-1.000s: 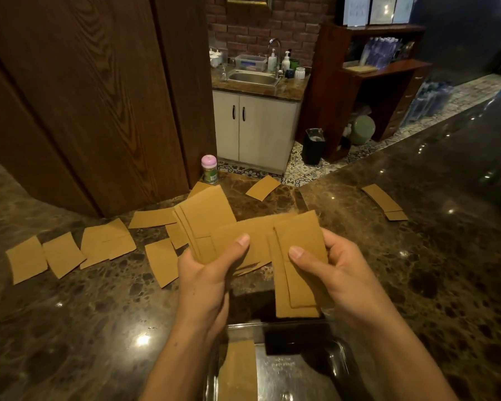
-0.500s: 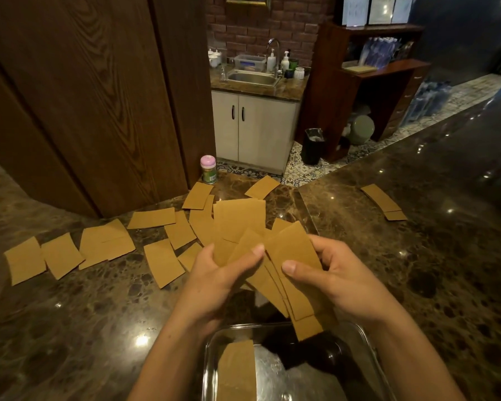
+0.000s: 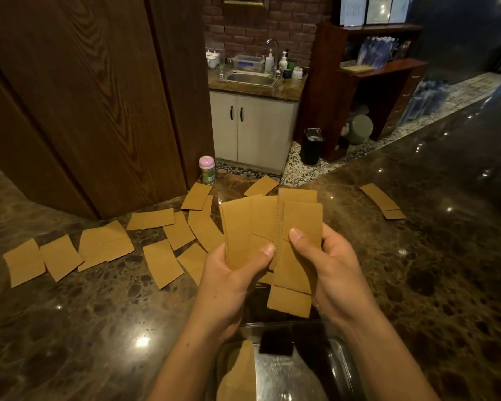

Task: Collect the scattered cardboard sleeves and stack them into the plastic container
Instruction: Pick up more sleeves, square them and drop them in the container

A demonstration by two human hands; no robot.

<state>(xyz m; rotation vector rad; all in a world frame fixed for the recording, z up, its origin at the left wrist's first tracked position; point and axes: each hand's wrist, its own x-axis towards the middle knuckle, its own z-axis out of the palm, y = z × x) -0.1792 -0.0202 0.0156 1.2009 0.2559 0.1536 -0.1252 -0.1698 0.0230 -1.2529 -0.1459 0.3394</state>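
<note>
- The plastic container (image 3: 340, 360) stands nearest on the counter (image 3: 70, 328), with one sleeve (image 3: 239, 371) inside it.
- Above it, the left hand (image 3: 229, 282) and right hand (image 3: 330, 273) together grip a fanned bunch of sleeves (image 3: 272, 227), thumbs on top.
- Beyond, loose sleeves (image 3: 162, 263) lie scattered to the left.
- A pair of sleeves (image 3: 382, 201) lies far right.

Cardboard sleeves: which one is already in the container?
The single sleeve inside the plastic container, lowest in view. The others lie on the counter or are held by the left hand and right hand.
</note>
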